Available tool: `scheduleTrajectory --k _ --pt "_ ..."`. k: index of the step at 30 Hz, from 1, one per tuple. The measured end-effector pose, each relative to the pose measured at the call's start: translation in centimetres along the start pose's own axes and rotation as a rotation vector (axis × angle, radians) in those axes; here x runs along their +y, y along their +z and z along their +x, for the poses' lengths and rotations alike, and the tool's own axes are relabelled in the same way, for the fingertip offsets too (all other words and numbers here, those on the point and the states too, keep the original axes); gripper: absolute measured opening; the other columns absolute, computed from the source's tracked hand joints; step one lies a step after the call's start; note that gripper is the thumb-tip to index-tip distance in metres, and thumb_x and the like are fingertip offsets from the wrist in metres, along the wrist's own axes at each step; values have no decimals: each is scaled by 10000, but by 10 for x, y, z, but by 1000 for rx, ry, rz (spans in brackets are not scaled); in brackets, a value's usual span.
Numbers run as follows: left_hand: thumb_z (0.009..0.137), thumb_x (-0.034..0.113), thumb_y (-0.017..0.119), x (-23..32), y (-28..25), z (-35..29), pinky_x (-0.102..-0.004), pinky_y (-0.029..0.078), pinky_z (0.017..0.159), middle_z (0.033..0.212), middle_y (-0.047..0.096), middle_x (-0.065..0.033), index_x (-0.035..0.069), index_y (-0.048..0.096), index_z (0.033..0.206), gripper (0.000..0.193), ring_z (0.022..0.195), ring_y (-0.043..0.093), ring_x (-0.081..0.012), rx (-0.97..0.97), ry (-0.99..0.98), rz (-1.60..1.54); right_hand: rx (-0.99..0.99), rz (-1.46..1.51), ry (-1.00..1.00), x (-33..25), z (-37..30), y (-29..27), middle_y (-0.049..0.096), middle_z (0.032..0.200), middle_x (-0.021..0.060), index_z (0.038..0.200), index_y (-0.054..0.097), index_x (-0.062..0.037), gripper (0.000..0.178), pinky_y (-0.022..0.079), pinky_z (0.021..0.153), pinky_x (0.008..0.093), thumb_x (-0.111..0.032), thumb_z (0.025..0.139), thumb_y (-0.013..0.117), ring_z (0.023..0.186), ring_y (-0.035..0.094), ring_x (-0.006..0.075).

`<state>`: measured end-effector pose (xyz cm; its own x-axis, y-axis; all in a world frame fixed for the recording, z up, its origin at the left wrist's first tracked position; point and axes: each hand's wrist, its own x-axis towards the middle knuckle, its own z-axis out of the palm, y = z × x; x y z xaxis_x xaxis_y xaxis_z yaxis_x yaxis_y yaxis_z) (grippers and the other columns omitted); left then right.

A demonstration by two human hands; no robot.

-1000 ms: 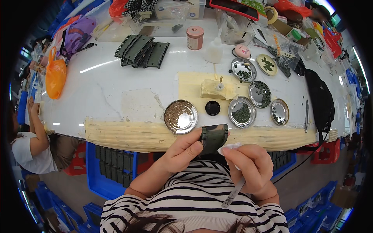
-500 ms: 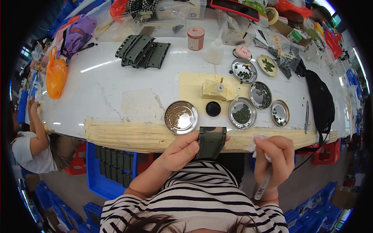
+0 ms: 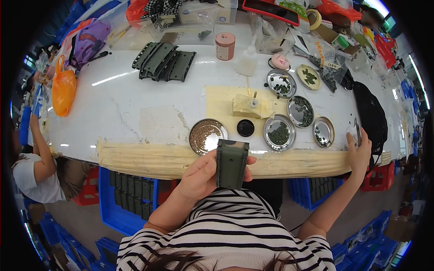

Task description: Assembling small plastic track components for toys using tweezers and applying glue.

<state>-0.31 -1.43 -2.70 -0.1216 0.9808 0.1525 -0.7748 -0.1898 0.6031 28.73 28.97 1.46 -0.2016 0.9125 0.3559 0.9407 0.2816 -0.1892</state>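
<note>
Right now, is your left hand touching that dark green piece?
Touching. The head view shows the left hand gripping the dark green piece: thumb against its left edge, fingertips showing past its right.

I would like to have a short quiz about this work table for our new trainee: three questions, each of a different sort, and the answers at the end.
1. Which of the person's own hands holds the dark green piece?
2. True or false: the brown granules lie in a square dish.
3. Put in order from left to right in the picture: tape roll, orange bag, pink can.

Key:
1. The left hand.
2. False; they lie in a round silver dish.
3. Orange bag, pink can, tape roll.
</note>
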Motion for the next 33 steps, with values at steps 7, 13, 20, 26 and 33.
scheduleTrajectory --k 7,13,20,26,33 --pt "993 418 372 3 6 1 -435 472 934 1318 451 -274 -36 276 1392 612 1057 591 -298 93 47 -94 319 307 -167 -20 -5 -12 608 853 39 1040 659 -5 196 437 622 234 -154 925 606 702 537 93" --pt "986 377 421 6 1 -2 -447 479 926 1317 446 -284 -20 269 1401 594 1063 589 -303 63 59 -113 274 579 -240 -96 -30 -29 545 714 -9 894 646 -1 44 360 506 190 -42 877 643 619 480 38" --pt "958 278 510 19 -3 -10 -480 496 899 1289 458 -311 -26 295 1388 569 1054 594 -323 73 180 -29 -108 793 -665 -194 -34 -30 546 708 58 902 678 -10 133 399 518 233 17 773 689 579 510 119" --pt "943 346 521 27 -2 -13 -435 544 750 1177 545 -250 -64 309 1366 626 938 594 -291 223 219 63 -353 799 -778 -230 -18 -7 498 701 48 916 681 -9 185 354 525 264 23 736 655 610 465 135" --pt "940 299 538 28 -9 -12 -458 531 828 1222 505 -295 -45 321 1360 584 994 602 -317 170 207 -19 -417 801 -782 -234 -17 1 531 710 57 892 676 -1 166 388 571 279 27 735 630 632 487 150"
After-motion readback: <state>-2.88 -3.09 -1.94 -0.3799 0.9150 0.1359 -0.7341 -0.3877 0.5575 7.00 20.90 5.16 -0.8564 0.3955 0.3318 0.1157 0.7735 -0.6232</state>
